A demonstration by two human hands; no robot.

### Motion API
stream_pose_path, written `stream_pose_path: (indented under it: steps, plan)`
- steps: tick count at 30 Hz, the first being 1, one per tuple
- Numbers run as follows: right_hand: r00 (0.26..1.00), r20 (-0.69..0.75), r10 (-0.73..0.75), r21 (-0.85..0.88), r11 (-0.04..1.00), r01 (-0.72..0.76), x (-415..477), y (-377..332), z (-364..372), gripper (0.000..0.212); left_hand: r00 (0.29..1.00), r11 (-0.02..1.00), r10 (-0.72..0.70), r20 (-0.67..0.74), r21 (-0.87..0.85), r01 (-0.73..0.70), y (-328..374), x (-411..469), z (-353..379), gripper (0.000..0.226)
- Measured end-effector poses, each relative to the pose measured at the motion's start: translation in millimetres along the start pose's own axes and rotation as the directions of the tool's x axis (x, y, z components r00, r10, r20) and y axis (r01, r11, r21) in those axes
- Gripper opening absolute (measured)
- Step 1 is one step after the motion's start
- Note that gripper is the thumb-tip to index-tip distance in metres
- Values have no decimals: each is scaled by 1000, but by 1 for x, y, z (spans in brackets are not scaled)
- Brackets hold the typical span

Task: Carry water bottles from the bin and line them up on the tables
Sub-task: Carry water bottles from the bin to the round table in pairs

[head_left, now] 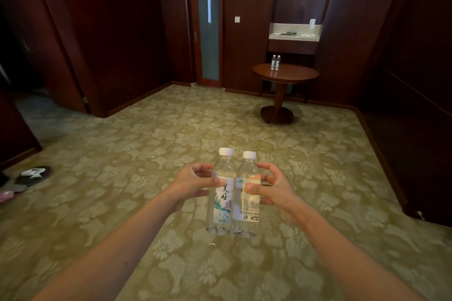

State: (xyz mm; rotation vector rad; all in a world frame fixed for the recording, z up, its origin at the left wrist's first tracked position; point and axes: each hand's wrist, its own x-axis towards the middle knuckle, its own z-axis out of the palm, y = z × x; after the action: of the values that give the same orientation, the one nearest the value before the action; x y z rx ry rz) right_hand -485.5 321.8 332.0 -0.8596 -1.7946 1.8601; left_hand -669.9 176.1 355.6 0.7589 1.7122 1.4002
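I hold two clear water bottles with white caps upright and side by side in front of me. My left hand (193, 184) grips the left bottle (220, 205), which has a floral label. My right hand (271, 189) grips the right bottle (247, 203) around its label. Far ahead on the right stands a round wooden pedestal table (291, 74), and two small water bottles (275, 62) stand close together near its back edge. No bin is in view.
Patterned green carpet (195, 120) stretches between me and the table. Dark wood panel walls enclose the room, with a frosted glass door (208, 27) at the back. A white counter niche (294, 32) sits above the table. Slippers (33, 175) lie on the floor at left.
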Motion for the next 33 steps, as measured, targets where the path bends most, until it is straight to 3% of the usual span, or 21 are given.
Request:
stream_pose_path:
  steps: [19, 27, 33]
  plan:
    - [982, -189, -27, 15, 999, 31, 378, -46, -158, 71, 982, 997, 18, 190, 69, -31, 95, 446, 41, 50]
    - [967, -255, -9, -6, 1000, 8, 522, -47, -264, 71, 969, 995, -4, 247, 93, -20, 122, 623, 103, 50]
    - [976, -215, -34, -26, 999, 29, 650, -74, -369, 67, 976, 996, 22, 215, 83, -40, 160, 765, 168, 54]
